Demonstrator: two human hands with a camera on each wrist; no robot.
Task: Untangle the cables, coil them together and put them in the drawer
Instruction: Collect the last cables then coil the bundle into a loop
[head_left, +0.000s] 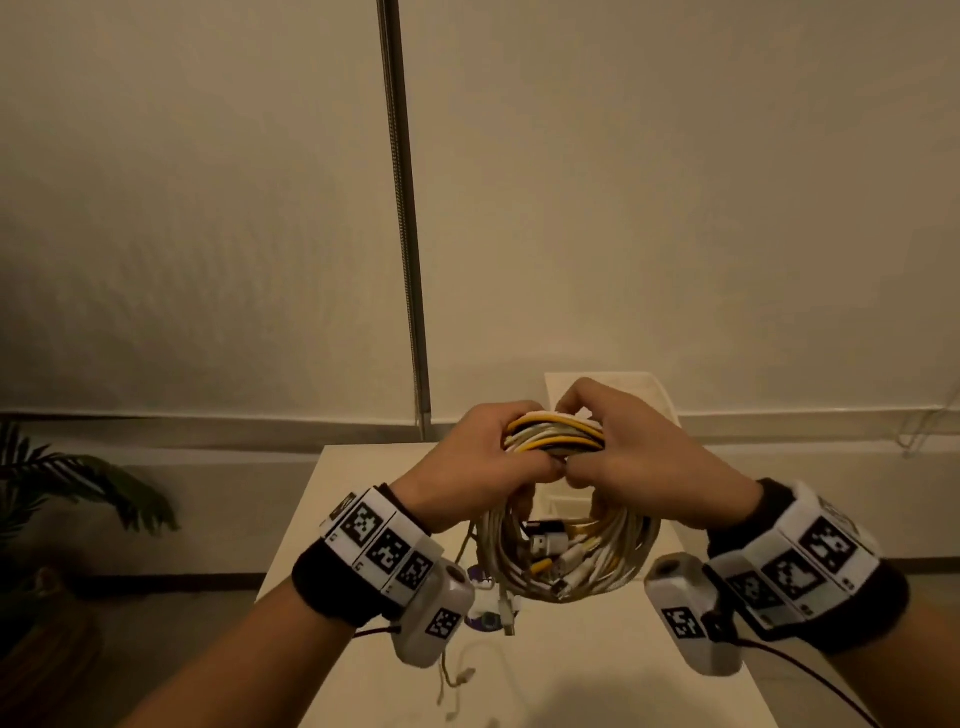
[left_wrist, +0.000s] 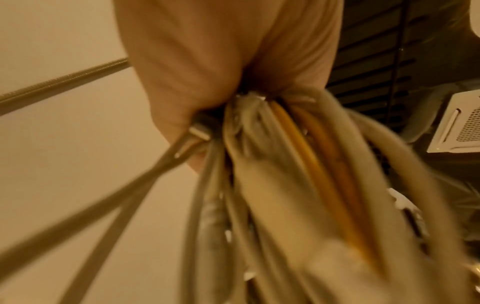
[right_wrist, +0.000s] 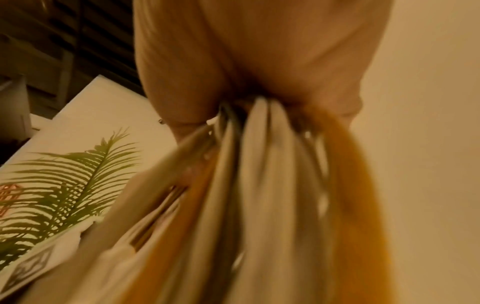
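Note:
A coil of white and yellow cables (head_left: 566, 551) hangs in the air above a white table (head_left: 597, 670). My left hand (head_left: 483, 457) grips the top of the coil from the left. My right hand (head_left: 628, 447) grips the same top bunch from the right, thumbs nearly touching. Several plug ends stick out inside the loop. The left wrist view shows the cable strands (left_wrist: 285, 185) running down out of the fist (left_wrist: 207, 61); the right wrist view shows the cable bundle (right_wrist: 272, 195) leaving the closed hand (right_wrist: 259, 51). No drawer can be made out.
A loose white cable end (head_left: 462, 675) lies on the table under my left wrist, beside a small purple and white object (head_left: 483, 608). A white box (head_left: 644, 395) stands behind my hands. A potted palm (head_left: 78, 483) is at the left, a metal pole (head_left: 405, 218) along the wall.

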